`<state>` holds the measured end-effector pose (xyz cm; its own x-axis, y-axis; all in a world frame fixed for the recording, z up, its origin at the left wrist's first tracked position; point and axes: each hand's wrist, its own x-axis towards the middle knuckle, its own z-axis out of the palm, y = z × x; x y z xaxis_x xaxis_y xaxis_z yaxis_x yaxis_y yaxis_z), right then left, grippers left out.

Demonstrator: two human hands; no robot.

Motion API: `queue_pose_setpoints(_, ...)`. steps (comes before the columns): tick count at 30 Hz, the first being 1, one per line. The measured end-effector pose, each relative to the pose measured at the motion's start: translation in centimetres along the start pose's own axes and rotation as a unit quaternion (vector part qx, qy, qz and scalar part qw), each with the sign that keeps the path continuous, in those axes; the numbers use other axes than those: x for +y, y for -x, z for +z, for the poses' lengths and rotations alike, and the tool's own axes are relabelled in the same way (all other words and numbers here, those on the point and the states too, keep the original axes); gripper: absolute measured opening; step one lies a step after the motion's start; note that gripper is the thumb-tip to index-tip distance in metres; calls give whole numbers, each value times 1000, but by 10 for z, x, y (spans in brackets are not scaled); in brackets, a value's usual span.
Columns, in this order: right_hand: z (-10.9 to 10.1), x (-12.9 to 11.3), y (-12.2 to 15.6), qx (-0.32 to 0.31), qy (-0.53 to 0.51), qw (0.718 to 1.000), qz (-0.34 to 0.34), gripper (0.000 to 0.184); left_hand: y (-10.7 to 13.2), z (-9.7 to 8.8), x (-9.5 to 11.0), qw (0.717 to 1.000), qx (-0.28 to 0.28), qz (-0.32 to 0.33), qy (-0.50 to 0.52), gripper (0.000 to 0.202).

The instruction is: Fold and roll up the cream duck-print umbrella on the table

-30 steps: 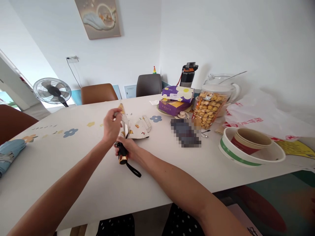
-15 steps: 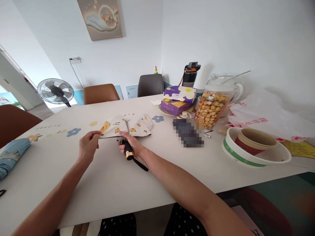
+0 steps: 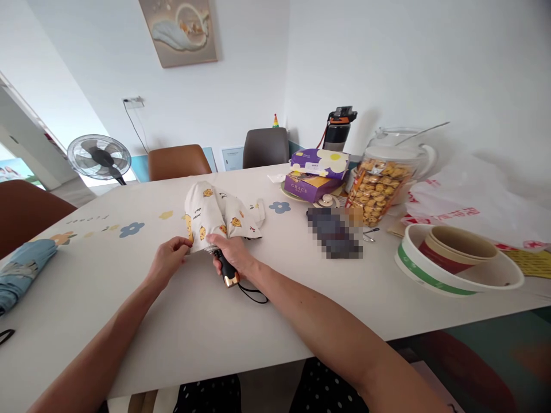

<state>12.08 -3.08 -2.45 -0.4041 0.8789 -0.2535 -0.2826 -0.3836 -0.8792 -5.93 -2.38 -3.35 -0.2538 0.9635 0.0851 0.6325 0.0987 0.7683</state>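
Note:
A cream folding umbrella [image 3: 206, 209] with small yellow cartoon figures lies loosely bunched above the table, its black and gold handle [image 3: 228, 269] pointing toward me. My right hand [image 3: 230, 252] is wrapped round the top of that handle and the fabric's lower edge. With thumb and fingertips closed, my left hand [image 3: 170, 258] pinches the left edge of the canopy. A thin black wrist strap [image 3: 256, 297] hangs in a loop from the handle's end. Part of the fabric's folds behind my right hand is hidden.
A folded blue umbrella [image 3: 26, 269] lies at the left. On the right are a blurred dark object [image 3: 333, 232], a snack jar [image 3: 376, 186], purple boxes [image 3: 312, 186], a white bowl [image 3: 439, 275] holding a paper tub [image 3: 460, 246], and a plastic bag [image 3: 482, 198].
The left part of the canopy now stands higher and puffier. My left hand, still pinching the edge, has moved slightly right and down. The strap now hangs as an open loop.

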Motion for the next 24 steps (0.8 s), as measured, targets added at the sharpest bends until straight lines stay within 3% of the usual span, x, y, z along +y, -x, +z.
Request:
queue_pose_setpoints(3, 3, 3, 0, -8, 9, 1000, 8, 35, 5, -2, 8, 987, 134, 86, -20, 25)
queue_pose_setpoints(5, 4, 6, -2, -4, 12, 1000, 2, 33, 11, -1, 21, 973, 176, 148, -4, 27)
queue_pose_setpoints(7, 5, 9, -4, 0, 22, 1000, -4, 30, 15, 3, 37, 977, 141, 161, 22, 30)
queue_pose_setpoints(10, 6, 10, -2, -17, 32, 999, -6, 24, 12, 14, 57, 991, 53, 103, 74, 39)
queue_pose_setpoints(14, 8, 7, 2, -20, 46, 999, 21, 20, -2, 26, 70, 984, 1, 49, 170, 40)
queue_pose_setpoints(19, 7, 6, 3, -20, 66, 997, 22, 16, -13, 33, 71, 937, -44, -31, 346, 38)
queue_pose_setpoints(24, 6, 10, 5, -53, 99, 994, 18, 17, -14, 29, 61, 880, -95, -98, 455, 39)
